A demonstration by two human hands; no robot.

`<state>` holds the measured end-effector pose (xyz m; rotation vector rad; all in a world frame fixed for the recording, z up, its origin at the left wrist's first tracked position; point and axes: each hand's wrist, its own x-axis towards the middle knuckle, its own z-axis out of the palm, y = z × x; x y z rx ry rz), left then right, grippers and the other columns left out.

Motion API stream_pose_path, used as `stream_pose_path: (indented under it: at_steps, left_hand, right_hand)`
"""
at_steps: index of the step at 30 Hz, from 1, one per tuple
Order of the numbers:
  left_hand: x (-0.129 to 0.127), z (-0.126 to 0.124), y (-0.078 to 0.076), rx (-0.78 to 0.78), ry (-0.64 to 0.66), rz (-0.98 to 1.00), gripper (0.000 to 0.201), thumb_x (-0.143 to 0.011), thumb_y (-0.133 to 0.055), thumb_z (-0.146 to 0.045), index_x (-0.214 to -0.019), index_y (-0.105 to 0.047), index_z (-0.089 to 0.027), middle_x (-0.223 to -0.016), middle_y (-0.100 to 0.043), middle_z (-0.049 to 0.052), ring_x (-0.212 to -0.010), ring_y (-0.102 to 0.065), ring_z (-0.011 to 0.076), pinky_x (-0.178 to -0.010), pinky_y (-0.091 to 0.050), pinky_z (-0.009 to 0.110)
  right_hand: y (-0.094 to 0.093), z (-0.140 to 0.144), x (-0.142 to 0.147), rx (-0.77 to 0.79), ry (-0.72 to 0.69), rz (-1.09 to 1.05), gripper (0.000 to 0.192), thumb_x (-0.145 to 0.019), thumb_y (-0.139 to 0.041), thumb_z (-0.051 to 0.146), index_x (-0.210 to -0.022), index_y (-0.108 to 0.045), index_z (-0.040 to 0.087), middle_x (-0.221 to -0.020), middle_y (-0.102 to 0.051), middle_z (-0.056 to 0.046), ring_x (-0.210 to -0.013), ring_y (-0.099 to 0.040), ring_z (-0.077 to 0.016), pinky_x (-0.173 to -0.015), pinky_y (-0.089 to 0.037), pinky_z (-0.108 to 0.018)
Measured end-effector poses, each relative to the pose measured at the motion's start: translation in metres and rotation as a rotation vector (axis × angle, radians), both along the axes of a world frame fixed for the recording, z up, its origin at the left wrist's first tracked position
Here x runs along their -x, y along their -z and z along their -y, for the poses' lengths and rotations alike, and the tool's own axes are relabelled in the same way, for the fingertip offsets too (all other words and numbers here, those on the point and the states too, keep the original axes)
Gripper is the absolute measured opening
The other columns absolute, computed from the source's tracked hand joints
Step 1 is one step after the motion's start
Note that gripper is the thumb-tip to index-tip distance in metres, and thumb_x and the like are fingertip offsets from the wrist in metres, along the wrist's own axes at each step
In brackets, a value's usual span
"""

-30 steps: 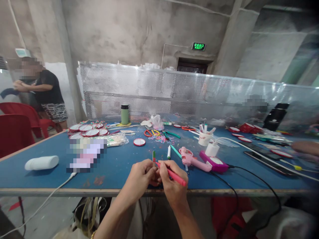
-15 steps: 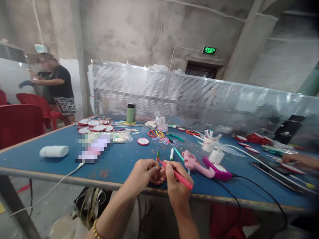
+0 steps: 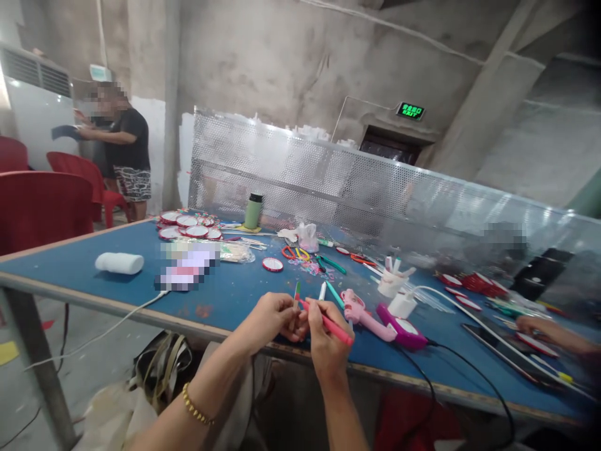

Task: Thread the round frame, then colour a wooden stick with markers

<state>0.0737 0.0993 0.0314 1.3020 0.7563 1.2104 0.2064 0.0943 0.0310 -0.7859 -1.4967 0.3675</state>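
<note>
Close to the table's front edge, my left hand is closed, pinching a small flat wooden stick upright. The stick's top is green, with a red band under it. My right hand is wrapped round a red marker pen, whose tip meets or nearly meets the stick's red part. Just beyond my right hand lie a white marker and a teal marker. A pink glue gun rests to their right. The lower end of the stick is hidden by my fingers.
Behind my hands lie a red-rimmed round disc, scissors and pliers. A white bottle and a phone sit left. At right are a purple power strip, a cup of pens and another person's hand.
The camera view has tilted and shifted, so the table sits differently in the frame. Both hands keep their holds on the stick and the red marker, which remain close together.
</note>
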Motion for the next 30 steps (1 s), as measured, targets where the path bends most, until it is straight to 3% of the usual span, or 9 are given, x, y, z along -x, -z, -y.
stream_pose_path:
  at_steps: [12, 20, 30]
  left_hand:
    - [-0.0016, 0.0037, 0.0000, -0.042, -0.054, -0.094, 0.027, -0.081, -0.061, -0.040, -0.069, -0.054, -0.017, -0.058, -0.061, -0.002, -0.054, -0.065, 0.0139, -0.054, -0.056, 0.025]
    - [-0.0016, 0.0052, -0.0006, -0.070, -0.088, -0.147, 0.027, -0.081, -0.059, -0.041, -0.070, -0.054, -0.018, -0.061, -0.063, -0.001, -0.055, -0.065, 0.0146, -0.054, -0.056, 0.026]
    - [-0.0010, 0.0051, -0.0013, -0.076, -0.072, -0.144, 0.027, -0.081, -0.060, -0.042, -0.069, -0.055, -0.018, -0.061, -0.065, 0.000, -0.056, -0.066, 0.0159, -0.056, -0.057, 0.027]
  right_hand:
    - [0.0016, 0.0012, -0.0002, 0.046, -0.058, -0.008, 0.024, -0.093, -0.057, 0.035, -0.080, -0.066, 0.017, -0.060, -0.063, 0.001, -0.041, -0.058, -0.0109, -0.041, -0.051, -0.021]
    - [0.0033, -0.0004, -0.0014, -0.002, -0.011, 0.055, 0.023, -0.093, -0.056, 0.032, -0.080, -0.068, 0.016, -0.063, -0.065, 0.000, -0.046, -0.059, -0.0119, -0.045, -0.052, -0.022]
    - [0.0054, -0.0012, -0.0001, 0.014, 0.005, -0.053, 0.026, -0.094, -0.056, 0.036, -0.080, -0.067, 0.016, -0.059, -0.064, 0.001, -0.041, -0.057, -0.0113, -0.040, -0.050, -0.021]
